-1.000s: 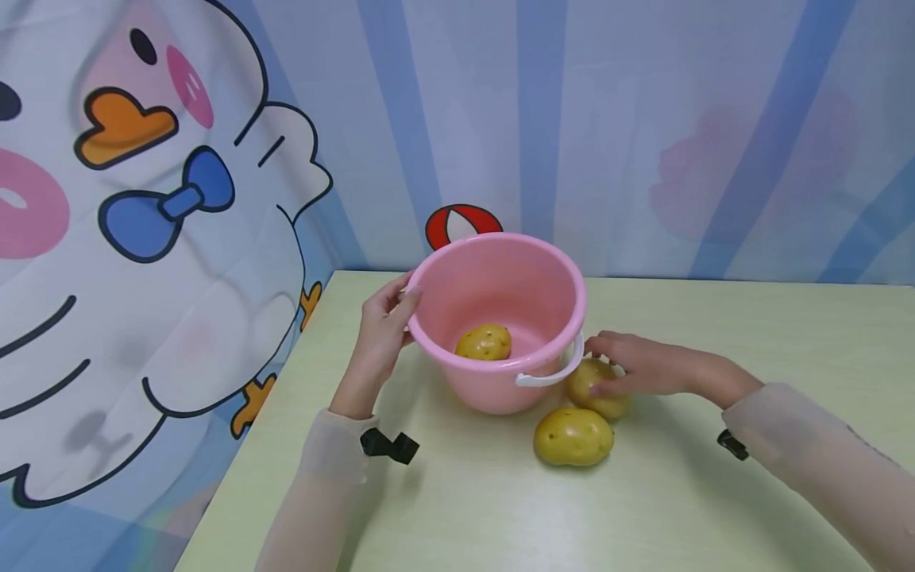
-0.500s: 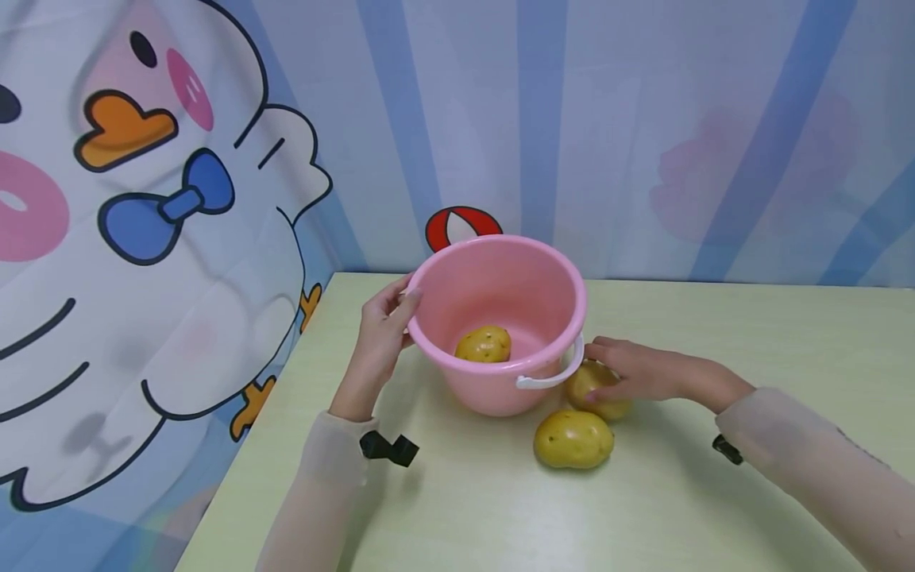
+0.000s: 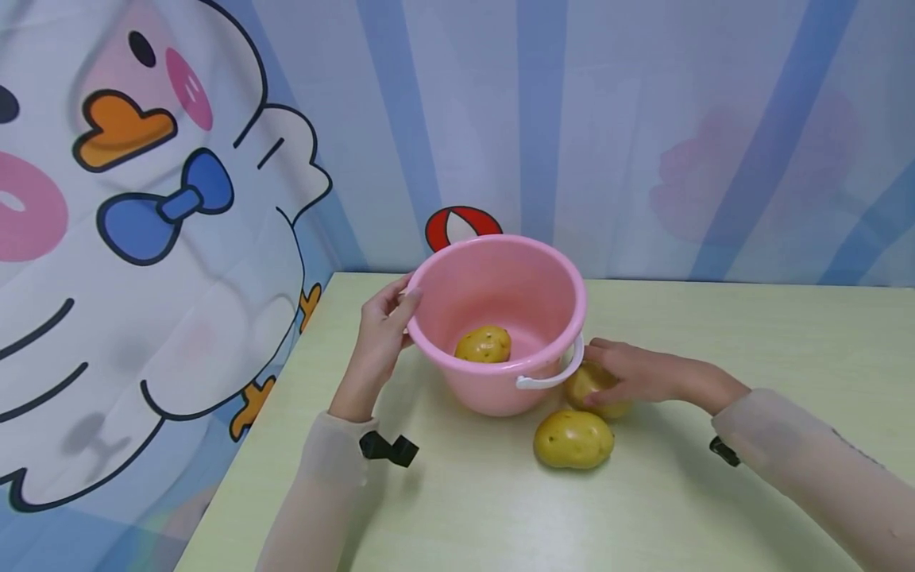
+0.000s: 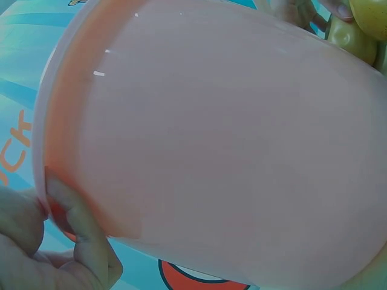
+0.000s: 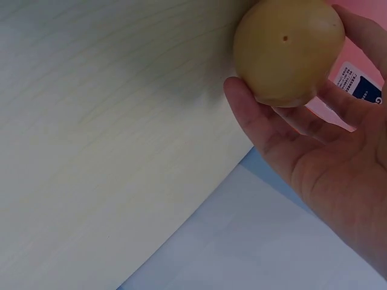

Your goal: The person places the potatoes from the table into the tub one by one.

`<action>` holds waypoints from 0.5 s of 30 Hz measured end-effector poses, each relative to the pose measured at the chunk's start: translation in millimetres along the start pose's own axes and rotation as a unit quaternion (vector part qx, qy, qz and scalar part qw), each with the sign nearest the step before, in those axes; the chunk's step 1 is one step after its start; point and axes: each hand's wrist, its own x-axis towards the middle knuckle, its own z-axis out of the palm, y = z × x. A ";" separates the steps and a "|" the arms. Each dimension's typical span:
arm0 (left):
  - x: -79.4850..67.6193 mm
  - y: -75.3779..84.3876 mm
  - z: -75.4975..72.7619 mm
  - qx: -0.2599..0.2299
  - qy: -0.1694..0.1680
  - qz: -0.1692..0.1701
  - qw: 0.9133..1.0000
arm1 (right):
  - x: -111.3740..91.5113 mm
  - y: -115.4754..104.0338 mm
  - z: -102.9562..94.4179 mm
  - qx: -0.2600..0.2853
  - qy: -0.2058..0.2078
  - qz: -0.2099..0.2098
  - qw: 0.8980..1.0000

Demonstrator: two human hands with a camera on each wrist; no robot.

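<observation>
1. Currently, a round, smooth yellow-brown potato (image 3: 588, 380) sits beside the bucket's near right side, in the right hand (image 3: 632, 372); cannot tell whether it touches the bucket or is lifted at all.
2. Right fingers curl round it, thumb on the near side, fingers opposite — a pinch across the body.
3. Left hand (image 3: 382, 330) pinches the rim of a round, pink plastic bucket (image 3: 500, 391) between thumb and fingers.
4. One oval, yellow potato (image 3: 484, 344) lies inside the bucket, on the bottom; another plump, yellow potato (image 3: 574, 439) lies on the pale, wood-grained table (image 3: 457, 516), just in front of the held one.
5. Handling, by judgement: potatoes look firm, fairly light, not fragile; glossy skin may prove slippery. Best hold — thumb and fingers spread across the widest part, pads flat, no hard squeeze needed.
6. Bucket looks light and thin-walled, apt to slide or tip if pushed; the rolled rim offers a sound grip. Its curved, white plastic handle (image 3: 554, 377) hangs low near the held potato and could catch the fingers.
</observation>
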 end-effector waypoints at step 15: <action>0.2 -0.3 0.0 0.000 -0.003 0.004 1.000 | 0.2 2.6 1.0 -0.023 0.012 0.001 1.000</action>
